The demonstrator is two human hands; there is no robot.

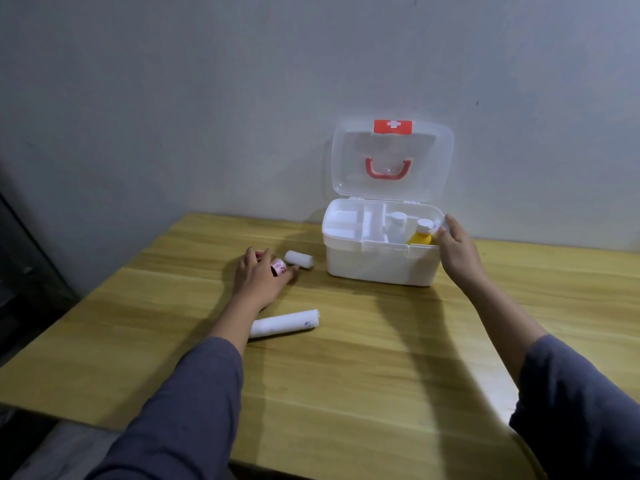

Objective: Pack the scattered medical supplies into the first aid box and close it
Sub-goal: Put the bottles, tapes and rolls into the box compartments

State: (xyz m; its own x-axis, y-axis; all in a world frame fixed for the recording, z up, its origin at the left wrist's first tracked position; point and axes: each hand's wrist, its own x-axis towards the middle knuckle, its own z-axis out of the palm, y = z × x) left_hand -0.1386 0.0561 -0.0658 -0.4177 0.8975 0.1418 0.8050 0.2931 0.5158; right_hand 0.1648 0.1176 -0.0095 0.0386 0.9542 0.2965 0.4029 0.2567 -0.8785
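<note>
- First aid box [379,263] stands at the table's [346,375] far edge, clear lid upright; rigid plastic, probably light.
- Long gauze roll [284,323] lies near the left forearm: soft, likely best gripped mid-length.
- Short roll [299,259] lies just left of the box.
- Left hand [261,275] curls over a small pink-patterned item [278,266].
- Right hand [455,247] pinches a small clear item [440,224] at the box's right rim.

Plain room: wooden table [346,375], bare wall [207,98]

Both arms wear loose, dark grey-blue long sleeves, pushed up to mid-forearm. Left hand [258,275] and right hand [459,249] are bare: no gloves.
</note>
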